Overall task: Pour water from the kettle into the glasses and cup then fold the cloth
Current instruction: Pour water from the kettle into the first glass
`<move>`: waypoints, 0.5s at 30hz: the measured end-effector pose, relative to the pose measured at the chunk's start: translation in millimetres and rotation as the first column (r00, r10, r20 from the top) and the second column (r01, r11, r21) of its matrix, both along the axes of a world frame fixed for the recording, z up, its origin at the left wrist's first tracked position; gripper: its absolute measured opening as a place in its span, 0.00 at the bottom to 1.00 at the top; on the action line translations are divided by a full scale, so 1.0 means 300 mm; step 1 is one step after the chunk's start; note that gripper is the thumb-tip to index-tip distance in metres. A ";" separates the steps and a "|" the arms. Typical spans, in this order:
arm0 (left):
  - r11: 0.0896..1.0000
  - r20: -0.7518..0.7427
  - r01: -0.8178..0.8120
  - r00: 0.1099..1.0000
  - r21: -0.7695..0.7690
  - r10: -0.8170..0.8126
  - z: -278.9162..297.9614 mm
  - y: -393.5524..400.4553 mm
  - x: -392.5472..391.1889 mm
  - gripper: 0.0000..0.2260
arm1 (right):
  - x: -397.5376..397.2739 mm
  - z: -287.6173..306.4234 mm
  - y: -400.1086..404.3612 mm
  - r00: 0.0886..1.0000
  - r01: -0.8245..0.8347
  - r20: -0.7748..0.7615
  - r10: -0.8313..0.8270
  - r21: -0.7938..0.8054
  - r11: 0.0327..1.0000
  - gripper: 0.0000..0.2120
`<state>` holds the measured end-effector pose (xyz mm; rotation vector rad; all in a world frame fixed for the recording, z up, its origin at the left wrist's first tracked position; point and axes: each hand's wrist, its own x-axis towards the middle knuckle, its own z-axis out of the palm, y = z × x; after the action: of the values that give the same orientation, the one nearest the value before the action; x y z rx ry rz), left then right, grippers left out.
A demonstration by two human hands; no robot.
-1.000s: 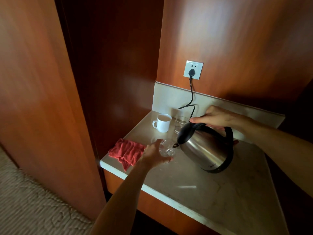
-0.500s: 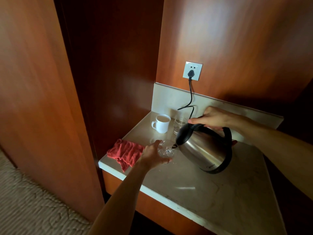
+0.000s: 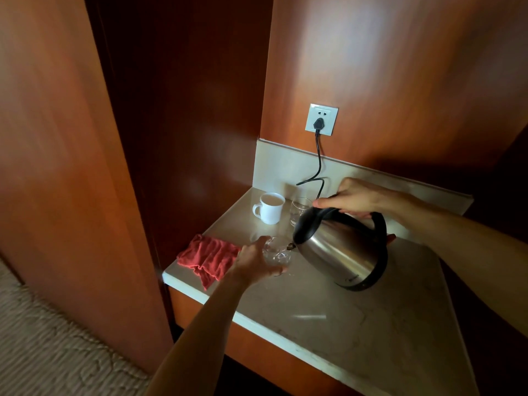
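Tilting kettle (image 3: 343, 250) at frame centre, right hand (image 3: 357, 198) wrapped round its handle, spout just over glass (image 3: 275, 251). Steadying that glass with left hand (image 3: 254, 262) curled round it. Risking overflow or splash onto cloth (image 3: 208, 257), centre left, if tipping too far. Waiting behind: cup (image 3: 270, 207), second glass (image 3: 298, 208).

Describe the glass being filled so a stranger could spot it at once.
Start at the stone counter below the wall socket. Near its front left edge, beside the red cloth, the left hand grips a glass. Unlike the other glass by the white cup, it sits under the kettle spout.
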<state>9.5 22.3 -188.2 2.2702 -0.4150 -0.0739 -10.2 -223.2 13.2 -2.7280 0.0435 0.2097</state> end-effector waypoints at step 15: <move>1.000 0.012 0.000 1.000 0.010 0.000 0.006 0.001 -0.011 0.40 | 0.002 0.014 0.020 1.000 -0.002 -0.005 0.002 -0.002 1.000 0.33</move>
<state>6.1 22.5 -186.3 2.2817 -0.4217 -0.0631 -9.5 -217.2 17.3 -2.7296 0.0428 0.2167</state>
